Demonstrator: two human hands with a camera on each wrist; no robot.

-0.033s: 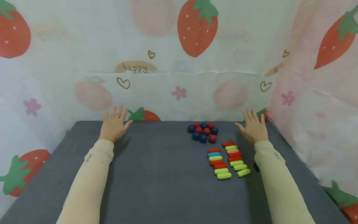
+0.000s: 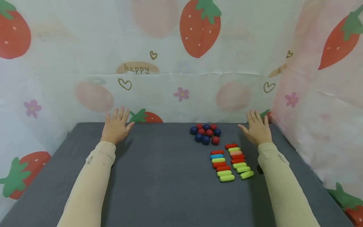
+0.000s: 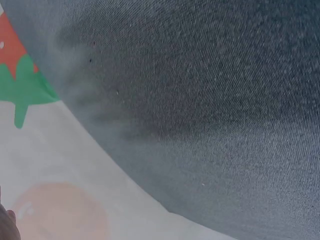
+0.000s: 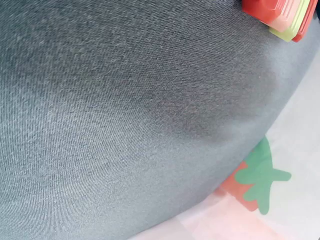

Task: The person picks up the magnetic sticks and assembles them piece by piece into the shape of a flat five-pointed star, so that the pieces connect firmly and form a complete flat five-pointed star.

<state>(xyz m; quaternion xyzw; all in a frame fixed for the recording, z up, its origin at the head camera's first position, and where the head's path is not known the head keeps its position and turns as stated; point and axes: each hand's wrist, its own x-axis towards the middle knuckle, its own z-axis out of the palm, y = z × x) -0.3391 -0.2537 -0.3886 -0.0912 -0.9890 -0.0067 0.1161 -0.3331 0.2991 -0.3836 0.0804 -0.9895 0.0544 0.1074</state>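
Note:
My left hand (image 2: 115,127) is spread with straight fingers, palm down, near the far left edge of the grey table. In the left wrist view only a sliver of that hand (image 3: 7,225) shows. Toward the far right edge, my right hand (image 2: 257,129) is spread the same way and holds nothing. Left of it sits a cluster of dark blue balls (image 2: 198,137) and red balls (image 2: 215,140). Nearer lie two rows of short coloured rods, among them a blue rod (image 2: 216,156), a red rod (image 2: 231,146) and a yellow-green rod (image 2: 247,175).
The grey cloth-covered table (image 2: 158,176) ends at a back curtain (image 2: 161,31) printed with strawberries, which also hangs along both sides. In the right wrist view, a red rod (image 4: 262,9) and its neighbours show at the top right corner.

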